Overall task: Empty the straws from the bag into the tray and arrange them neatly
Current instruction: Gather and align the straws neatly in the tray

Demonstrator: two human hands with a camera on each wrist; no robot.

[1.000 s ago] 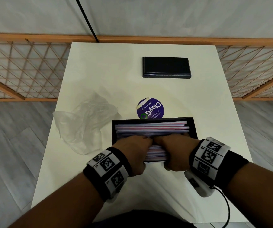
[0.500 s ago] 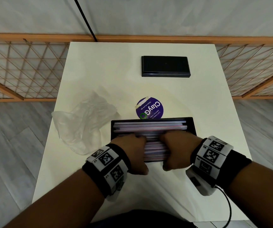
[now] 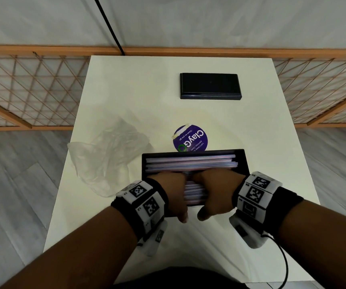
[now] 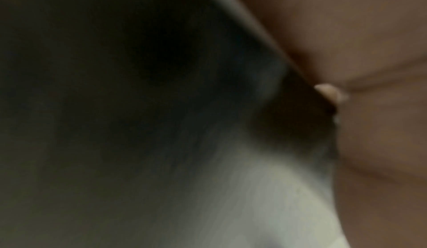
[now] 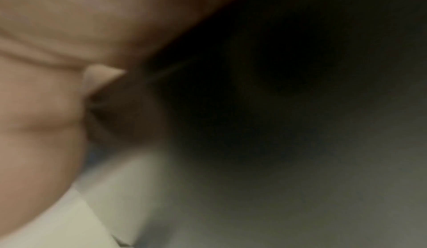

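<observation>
We see the black tray [image 3: 242, 161] on the white table [image 3: 126, 84], near its front edge, filled with pink and purple straws [image 3: 190, 161] lying lengthwise in rows. Our left hand [image 3: 171, 190] and right hand [image 3: 218, 190] sit side by side over the near half of the tray, fingers bent down onto the straws and thumbs hooked over the near rim. Whether the fingers actually grip any straws we cannot tell, since both wrist views are blurred and dark. The empty clear plastic bag [image 3: 107, 157] lies crumpled just left of the tray. A round purple sticker [image 3: 190, 138] shows behind the tray's far wall, and a second black tray [image 3: 209, 85], turned upside down, lies farther back.
</observation>
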